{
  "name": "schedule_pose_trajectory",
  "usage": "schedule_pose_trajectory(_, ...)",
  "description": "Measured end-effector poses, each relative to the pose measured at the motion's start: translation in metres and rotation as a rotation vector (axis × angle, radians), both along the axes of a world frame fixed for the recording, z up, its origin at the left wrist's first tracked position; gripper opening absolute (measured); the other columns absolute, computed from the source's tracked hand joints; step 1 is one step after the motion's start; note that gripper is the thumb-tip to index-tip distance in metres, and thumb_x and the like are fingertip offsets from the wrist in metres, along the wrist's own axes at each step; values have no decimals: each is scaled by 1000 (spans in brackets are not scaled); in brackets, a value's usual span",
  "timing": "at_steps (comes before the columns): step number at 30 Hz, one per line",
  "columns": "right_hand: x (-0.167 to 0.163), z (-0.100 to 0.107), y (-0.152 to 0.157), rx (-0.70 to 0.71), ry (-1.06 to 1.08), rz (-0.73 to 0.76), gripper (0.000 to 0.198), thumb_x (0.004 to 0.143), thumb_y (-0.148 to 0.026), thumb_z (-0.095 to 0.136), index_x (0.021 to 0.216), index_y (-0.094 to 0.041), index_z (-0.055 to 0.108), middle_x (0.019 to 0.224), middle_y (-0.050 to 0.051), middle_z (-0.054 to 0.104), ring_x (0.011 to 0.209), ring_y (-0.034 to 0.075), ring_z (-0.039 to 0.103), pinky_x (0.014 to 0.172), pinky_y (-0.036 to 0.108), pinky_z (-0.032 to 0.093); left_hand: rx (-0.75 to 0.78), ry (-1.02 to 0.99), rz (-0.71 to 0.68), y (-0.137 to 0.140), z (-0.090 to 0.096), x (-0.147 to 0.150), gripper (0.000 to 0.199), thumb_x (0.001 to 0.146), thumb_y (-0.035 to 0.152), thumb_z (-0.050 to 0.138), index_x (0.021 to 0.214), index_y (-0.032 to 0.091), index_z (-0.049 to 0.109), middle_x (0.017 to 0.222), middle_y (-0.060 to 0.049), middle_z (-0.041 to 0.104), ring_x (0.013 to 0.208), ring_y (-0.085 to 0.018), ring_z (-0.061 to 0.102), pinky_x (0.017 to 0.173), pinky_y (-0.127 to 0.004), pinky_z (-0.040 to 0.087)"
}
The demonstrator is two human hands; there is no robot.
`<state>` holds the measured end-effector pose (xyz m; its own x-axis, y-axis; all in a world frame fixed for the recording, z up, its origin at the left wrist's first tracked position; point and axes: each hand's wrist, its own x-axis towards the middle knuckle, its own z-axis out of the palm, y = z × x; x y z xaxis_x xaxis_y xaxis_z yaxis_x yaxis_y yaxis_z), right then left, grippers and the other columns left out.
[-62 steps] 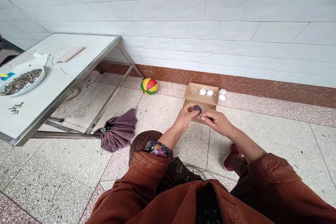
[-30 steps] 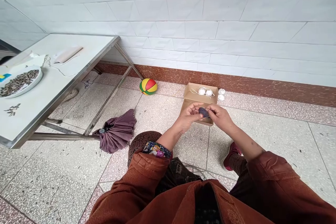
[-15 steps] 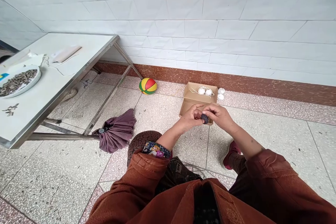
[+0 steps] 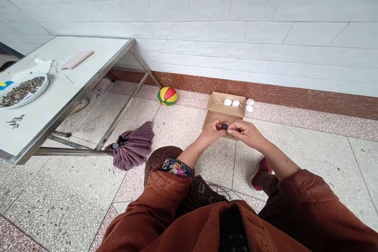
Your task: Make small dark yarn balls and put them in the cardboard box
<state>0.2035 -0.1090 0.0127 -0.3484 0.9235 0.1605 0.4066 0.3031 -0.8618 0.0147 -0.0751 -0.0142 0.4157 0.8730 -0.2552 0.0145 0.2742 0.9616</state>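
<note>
A small dark ball of yarn (image 4: pixel 224 126) sits between my two hands, partly covered by the fingers. My left hand (image 4: pixel 213 131) is closed around its left side with thumb and fingers. From the right, my right hand (image 4: pixel 245 133) pinches at the ball, or at a strand of it too fine to make out. Both hands are above the near part of an open cardboard box (image 4: pixel 210 117) on the floor. In the box's far part lie two white yarn balls (image 4: pixel 232 102) with loose white strands. More white balls (image 4: pixel 249 105) rest on the floor just right of the box.
A steel-framed white table (image 4: pixel 97 57) stands at the left, bearing a dish (image 4: pixel 44 86) of sunflower seeds and a beige cloth-like item (image 4: pixel 77 60). A colourful ball (image 4: pixel 167 96) and a folded purple umbrella (image 4: pixel 134 147) are near its legs. Behind runs the tiled wall (image 4: pixel 256 8).
The dark ball has turned and shifted slightly up and left between my hands, and my fingers now cover more of it. The camera view has moved a little.
</note>
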Motion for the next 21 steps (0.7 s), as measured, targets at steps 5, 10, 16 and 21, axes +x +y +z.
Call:
schedule_pose_trajectory(5, 2, -7, 8, 21, 13, -117, 21, 94, -38, 61, 82, -22, 68, 78, 2, 68, 73, 17, 61, 70, 30, 48, 25, -172, -211, -6, 6, 2, 86, 65, 16, 83, 143, 21, 48, 77, 4, 62, 66, -9, 55, 68, -26, 44)
schedule_pose_trajectory(10, 3, -18, 10, 8, -28, -225, 20, 95, -35, 55, 85, -22, 67, 80, 2, 69, 72, 17, 60, 69, 30, 47, -51, -291, -100, -5, 16, 0, 51, 67, 27, 87, 112, 17, 66, 90, -2, 67, 78, -11, 60, 72, -26, 48)
schedule_pose_trajectory(16, 0, -9, 0, 19, -61, -65, 16, 95, -31, 55, 92, -22, 68, 81, 2, 69, 69, 16, 61, 66, 29, 46, -125, -263, 189, 2, 8, -1, 41, 66, 31, 87, 96, 15, 65, 92, -2, 69, 80, -11, 63, 77, -27, 49)
schedule_pose_trajectory(21, 1, 2, 0, 68, -14, -34, 18, 95, -36, 61, 88, -22, 70, 81, 3, 68, 72, 17, 62, 69, 30, 48, -48, -126, 83, 0, 4, 2, 44, 61, 22, 87, 97, 14, 63, 86, -1, 68, 74, -10, 60, 74, -26, 44)
